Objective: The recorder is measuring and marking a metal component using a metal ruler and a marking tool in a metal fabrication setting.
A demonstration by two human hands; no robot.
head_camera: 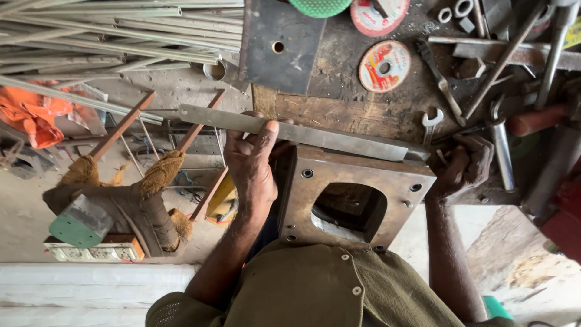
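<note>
My left hand (pixel 253 165) grips a long flat grey metal bar (pixel 339 138) that lies slanted across the top edge of a rusty steel frame plate (pixel 348 181) with a large cut-out and several bolt holes. My right hand (pixel 465 166) rests with curled fingers on the bench at the plate's right side, next to the bar's right end; whether it holds anything is hidden. My olive shirt (pixel 321 290) fills the bottom of the view.
Two round cutting discs (pixel 384 65) and a green disc (pixel 319 6) lie on the dirty workbench with a spanner (pixel 431 121), rods and nuts. A bundle of thin metal rods (pixel 115 30) lies upper left. A cloth-wrapped stool (pixel 130 194), power strip (pixel 94 249) and orange cloth (pixel 30 115) are on the floor.
</note>
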